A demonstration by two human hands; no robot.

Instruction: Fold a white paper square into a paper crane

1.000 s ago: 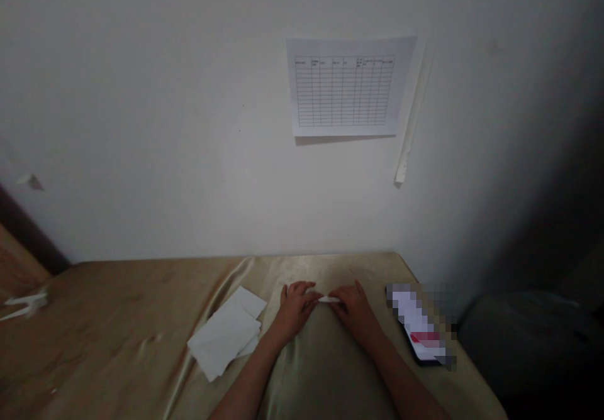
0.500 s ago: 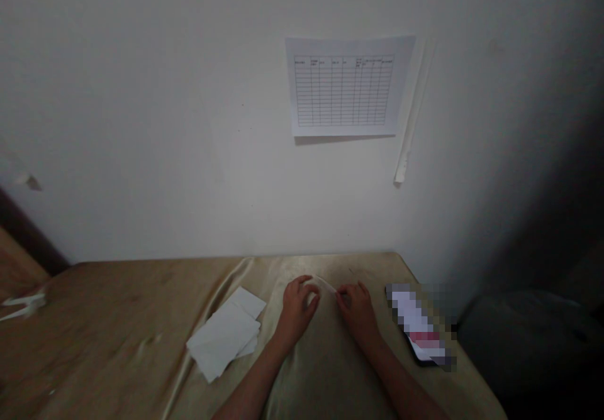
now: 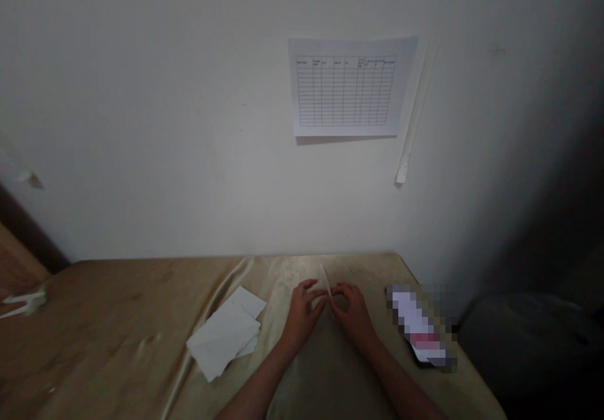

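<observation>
A thin white sheet of paper (image 3: 325, 278) stands almost edge-on above the cloth, so only a narrow strip of it shows. My left hand (image 3: 301, 313) meets its near part from the left, thumb and index finger pinched together there. From the other side my right hand (image 3: 353, 312) grips the same part between thumb and fingers. The fingertips of both hands nearly touch. Left of my left hand lies a loose, fanned pile of white papers (image 3: 225, 335).
A satiny tan cloth (image 3: 127, 319) with folds covers the table. On the right lies a phone (image 3: 415, 326), partly pixelated. A printed table sheet (image 3: 346, 93) and a white strip (image 3: 415, 118) are on the wall. A white object (image 3: 23, 303) lies at far left.
My hands have come closer together. The paper has turned from slanting towards my right hand to nearly upright between them, and my left fingers have closed on it.
</observation>
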